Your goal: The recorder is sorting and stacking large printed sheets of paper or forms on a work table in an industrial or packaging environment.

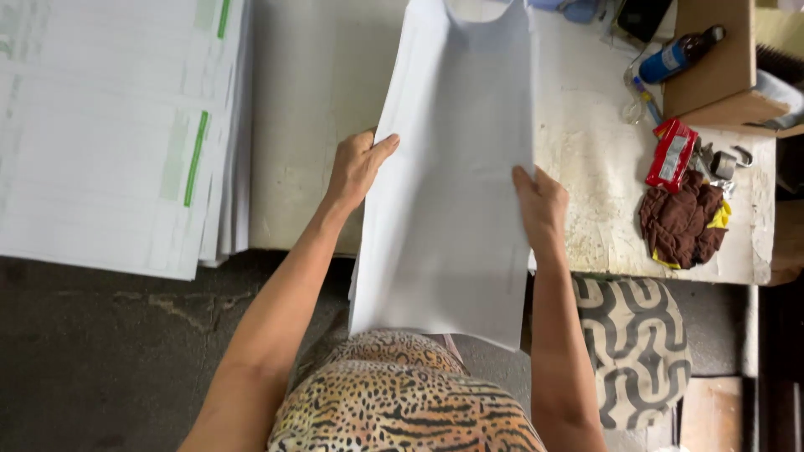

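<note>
A person in a leopard-print top (402,406) holds a large white paper sheet (456,167) over the edge of a worn white surface (603,226). The left hand (356,167) grips the sheet's left edge, thumb curled over the front and fingers (387,144) closed behind it. The right hand (543,205) clasps the right edge, fingers (523,180) lying flat on the paper's face, thumb hidden. Below the right fingers stands a stool with a black-and-cream patterned cushion (636,343). Just right of those fingers lie a brown rag (680,222) and a red packet (672,155); beyond them, a dark bottle (682,52) rests against a cardboard box (716,59). Well left of the left fingers sits a stack of printed sheets with green stripes (117,134).
</note>
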